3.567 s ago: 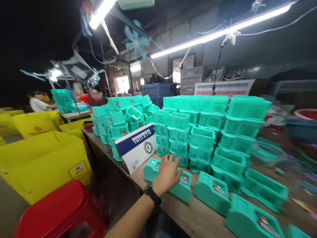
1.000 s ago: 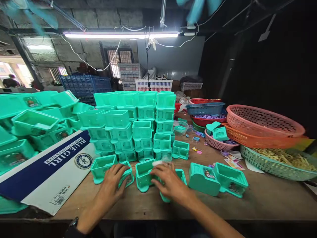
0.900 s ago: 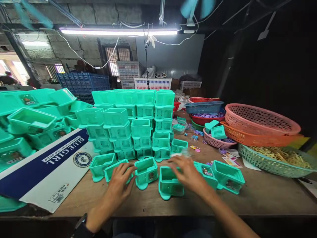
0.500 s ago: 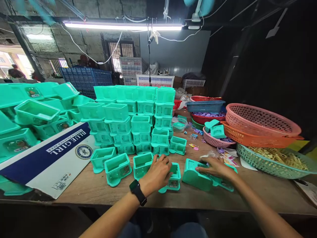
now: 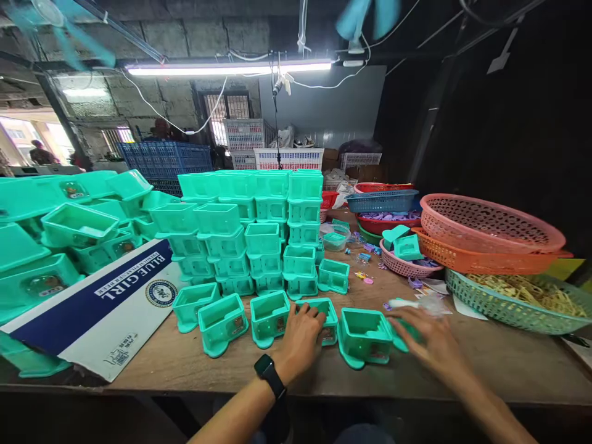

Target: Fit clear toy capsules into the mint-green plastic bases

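Observation:
Several open-topped green plastic boxes with rounded base tabs stand in a row along the front of the table. My left hand [image 5: 303, 333], with a black watch at the wrist, has its fingers curled over the near left side of one green box [image 5: 329, 311]. To the right, another green box [image 5: 365, 333] stands upright, untouched by my left hand. My right hand [image 5: 430, 336] is smeared by motion beside a green plastic piece [image 5: 407, 334], partly hidden behind its fingers. A clear, crumpled-looking item [image 5: 435, 304] lies just beyond that hand.
Stacked green boxes [image 5: 263, 246] rise behind the row. At left, a blue-and-white carton [image 5: 134, 296] fronts a heap of green boxes [image 5: 83, 222]. Pink [image 5: 490, 225] and green baskets [image 5: 513, 314] stand at right. Small purple parts [image 5: 370, 248] lie scattered at mid-table.
The box near my right hand has gone from lying tipped to standing upright. My right hand has shifted right and off it. The box under my left hand has turned and moved slightly away from me.

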Available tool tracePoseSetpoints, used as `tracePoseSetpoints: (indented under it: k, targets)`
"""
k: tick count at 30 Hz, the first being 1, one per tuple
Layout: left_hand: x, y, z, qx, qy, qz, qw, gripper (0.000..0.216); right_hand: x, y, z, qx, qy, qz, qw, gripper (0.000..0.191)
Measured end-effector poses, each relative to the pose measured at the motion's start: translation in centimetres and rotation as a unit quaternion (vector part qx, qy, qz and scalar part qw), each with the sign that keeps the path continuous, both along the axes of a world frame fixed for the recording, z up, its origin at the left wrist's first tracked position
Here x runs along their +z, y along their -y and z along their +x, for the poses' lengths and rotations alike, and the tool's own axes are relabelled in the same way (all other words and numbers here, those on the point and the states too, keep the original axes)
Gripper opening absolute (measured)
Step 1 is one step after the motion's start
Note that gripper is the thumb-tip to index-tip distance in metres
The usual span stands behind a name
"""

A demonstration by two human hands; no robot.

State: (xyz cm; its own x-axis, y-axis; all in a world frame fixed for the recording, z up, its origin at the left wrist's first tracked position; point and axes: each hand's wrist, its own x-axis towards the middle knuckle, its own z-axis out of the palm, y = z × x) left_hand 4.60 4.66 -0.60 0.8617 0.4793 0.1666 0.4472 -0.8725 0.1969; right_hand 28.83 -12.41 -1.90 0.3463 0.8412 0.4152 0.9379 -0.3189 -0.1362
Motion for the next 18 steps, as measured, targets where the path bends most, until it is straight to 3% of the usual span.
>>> tracePoseSetpoints:
  k: [5,11,15,18]
  targets:
    - [-0.5,0.1,0.9,0.039,0.026,-0.011,0.999,0.021,0.8,2.1,4.1,-0.118,0.007,-0.054,0.992,0.046]
    - [-1.4,-0.3,0.8,0.030,0.063,-0.031,0.997,0.030,0.6,1.9,4.2,-0.131,0.013,-0.137,0.982,0.039]
    - [-1.1,-0.3,-0.3,0.016,0.112,-0.026,0.993,0.036,1.8,0.0,4.3,-0.134,0.002,-0.163,0.977,0.029]
    - [-0.5,-0.4,-1.6,0.050,0.147,-0.018,0.988,0.032,2.6,-2.2,4.5,-0.132,-0.014,-0.173,0.976,0.027]
